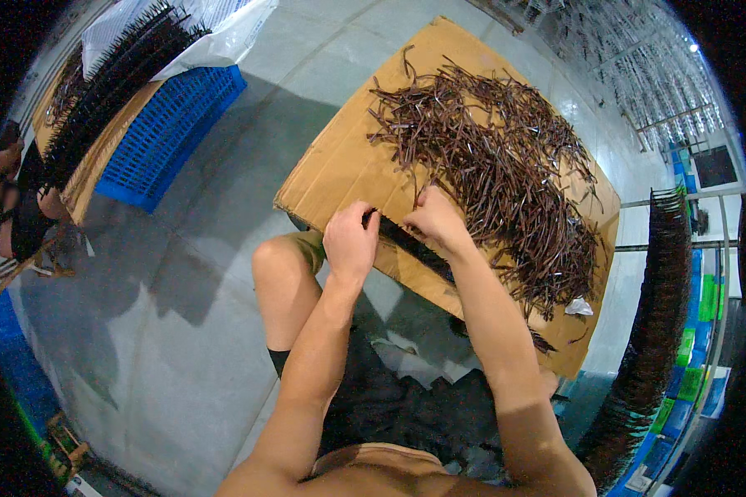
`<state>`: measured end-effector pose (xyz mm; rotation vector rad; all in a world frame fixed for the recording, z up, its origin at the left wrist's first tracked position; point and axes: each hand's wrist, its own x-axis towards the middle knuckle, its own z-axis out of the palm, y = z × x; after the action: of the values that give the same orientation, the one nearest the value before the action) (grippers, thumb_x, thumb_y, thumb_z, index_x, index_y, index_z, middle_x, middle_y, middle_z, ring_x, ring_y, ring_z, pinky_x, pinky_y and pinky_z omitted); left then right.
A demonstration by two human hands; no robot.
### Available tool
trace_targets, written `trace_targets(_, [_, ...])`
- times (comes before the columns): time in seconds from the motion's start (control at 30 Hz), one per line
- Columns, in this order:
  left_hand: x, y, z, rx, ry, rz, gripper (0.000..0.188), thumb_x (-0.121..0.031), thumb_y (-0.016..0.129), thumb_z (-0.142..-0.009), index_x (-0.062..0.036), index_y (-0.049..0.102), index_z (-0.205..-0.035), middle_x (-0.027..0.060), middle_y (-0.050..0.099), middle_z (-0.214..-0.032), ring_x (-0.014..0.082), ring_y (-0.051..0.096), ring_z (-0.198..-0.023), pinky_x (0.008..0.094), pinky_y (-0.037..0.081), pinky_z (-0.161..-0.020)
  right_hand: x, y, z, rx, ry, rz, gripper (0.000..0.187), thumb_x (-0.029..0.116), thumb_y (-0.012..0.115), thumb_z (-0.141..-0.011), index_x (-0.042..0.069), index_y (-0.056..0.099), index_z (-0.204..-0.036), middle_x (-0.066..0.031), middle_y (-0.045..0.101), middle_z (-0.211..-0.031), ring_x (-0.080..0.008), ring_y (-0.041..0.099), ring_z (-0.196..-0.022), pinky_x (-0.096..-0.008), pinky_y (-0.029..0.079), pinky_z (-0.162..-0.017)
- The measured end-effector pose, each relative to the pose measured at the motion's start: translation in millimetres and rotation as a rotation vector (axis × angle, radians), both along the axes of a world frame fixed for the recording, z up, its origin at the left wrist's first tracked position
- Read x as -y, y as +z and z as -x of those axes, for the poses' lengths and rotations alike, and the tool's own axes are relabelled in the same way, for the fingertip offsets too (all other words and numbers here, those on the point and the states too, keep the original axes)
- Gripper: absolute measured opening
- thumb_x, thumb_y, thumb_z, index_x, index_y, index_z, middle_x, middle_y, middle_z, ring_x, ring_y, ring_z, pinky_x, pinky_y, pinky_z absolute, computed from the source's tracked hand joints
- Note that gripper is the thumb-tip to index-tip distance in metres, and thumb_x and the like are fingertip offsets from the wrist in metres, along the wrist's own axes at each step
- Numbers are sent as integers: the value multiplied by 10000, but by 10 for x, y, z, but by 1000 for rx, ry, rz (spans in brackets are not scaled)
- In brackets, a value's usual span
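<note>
A long black strip with a comb-like edge (419, 250) lies along the near edge of a cardboard sheet (327, 170). My left hand (352, 242) is closed around its left end, thumb and fingers curled in. Just to the right, my right hand (437, 219) is closed in a pinch above the strip, at the near side of a large pile of thin dark-brown strips (489, 153). What sits between its fingertips is too small to make out. My right forearm covers the far right part of the black strip.
A scrap of white plastic (578, 307) lies at the cardboard's right corner. On the left stand a blue plastic crate (170, 137) and a bundle of black bristly strips (108, 79), with another person's leg beside them. Dark fringed material (651, 315) hangs from a rail on the right.
</note>
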<state>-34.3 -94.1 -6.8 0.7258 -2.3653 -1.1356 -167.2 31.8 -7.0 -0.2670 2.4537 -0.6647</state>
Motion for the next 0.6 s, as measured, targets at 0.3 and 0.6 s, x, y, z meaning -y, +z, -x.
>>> trace_targets(0.3, [-37, -76, 31, -120, 5, 65, 124, -169, 658, -827, -46, 640, -834, 134, 651, -791, 342, 602, -781, 432, 478, -696, -180, 563, -164, 407, -314, 585, 126, 107, 682, -834, 26, 622, -910, -28, 644, -781, -83, 586, -675, -250, 480, -600])
trace_targets(0.6, [-52, -72, 57, -138, 5, 93, 76, -112, 662, -804, -42, 637, -823, 138, 646, -795, 345, 599, -772, 435, 477, -691, 260, 307, -549, -334, -27, 584, 272, 226, 647, -851, -27, 639, -949, -175, 684, -911, -323, 664, -826, -367, 511, -750])
